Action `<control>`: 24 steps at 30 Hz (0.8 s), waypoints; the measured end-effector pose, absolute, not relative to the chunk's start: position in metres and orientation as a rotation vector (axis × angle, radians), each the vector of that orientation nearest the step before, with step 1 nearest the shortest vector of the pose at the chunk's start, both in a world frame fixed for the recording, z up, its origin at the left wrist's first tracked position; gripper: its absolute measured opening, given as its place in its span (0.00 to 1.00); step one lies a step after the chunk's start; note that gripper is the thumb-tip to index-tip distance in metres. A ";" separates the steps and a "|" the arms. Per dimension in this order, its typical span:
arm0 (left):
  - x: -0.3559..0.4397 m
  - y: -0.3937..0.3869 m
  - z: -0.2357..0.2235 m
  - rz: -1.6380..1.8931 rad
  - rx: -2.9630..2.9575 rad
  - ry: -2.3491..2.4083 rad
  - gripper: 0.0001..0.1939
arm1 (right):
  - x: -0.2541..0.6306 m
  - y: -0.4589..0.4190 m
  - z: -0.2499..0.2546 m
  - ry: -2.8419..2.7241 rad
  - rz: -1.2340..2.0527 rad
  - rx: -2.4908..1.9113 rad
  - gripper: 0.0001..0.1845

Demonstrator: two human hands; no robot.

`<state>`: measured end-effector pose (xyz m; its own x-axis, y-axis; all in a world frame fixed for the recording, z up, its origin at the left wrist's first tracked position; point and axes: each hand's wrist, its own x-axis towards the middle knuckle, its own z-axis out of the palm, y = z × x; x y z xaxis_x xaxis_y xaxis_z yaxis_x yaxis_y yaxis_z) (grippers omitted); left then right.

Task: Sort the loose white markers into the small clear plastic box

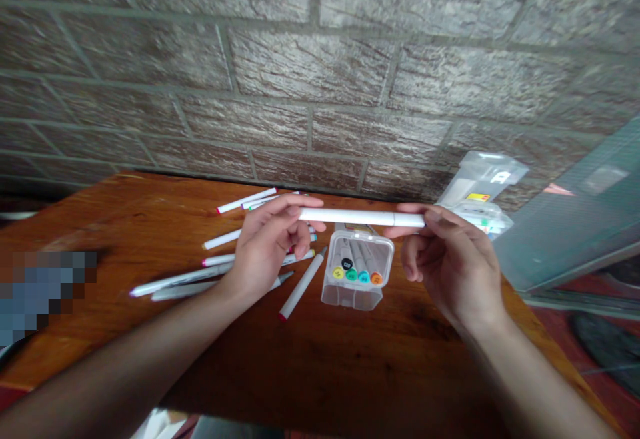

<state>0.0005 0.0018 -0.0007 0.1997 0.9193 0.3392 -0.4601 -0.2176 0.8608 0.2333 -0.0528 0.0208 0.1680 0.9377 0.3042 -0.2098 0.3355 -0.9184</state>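
Note:
I hold a white marker (357,217) level above the wooden table (150,226), one end in each hand. My left hand (267,246) pinches its left end between thumb and fingers. My right hand (447,259) pinches the right end at the cap. Just below the marker stands a small clear plastic box (356,272) with several markers in it, their coloured caps facing me. Several more white markers (235,236) lie loose on the table under and to the left of my left hand, one of them (301,288) right beside the box.
A brick wall (320,72) runs along the table's far edge. A clear plastic packet (483,189) lies at the back right, behind my right hand. A pale glass-like panel (570,226) stands off the table's right side. A blurred patch (43,292) covers the left edge.

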 end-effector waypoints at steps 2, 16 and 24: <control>0.000 0.002 -0.001 1.376 1.198 0.525 0.11 | 0.233 -0.053 0.021 -1.081 0.976 -0.862 0.11; 0.000 0.003 -0.003 1.385 1.216 0.548 0.10 | 0.232 -0.054 0.022 -1.101 0.951 -0.879 0.10; 0.001 0.003 -0.004 1.392 1.256 0.559 0.11 | 0.234 -0.052 0.018 -1.117 0.937 -0.888 0.10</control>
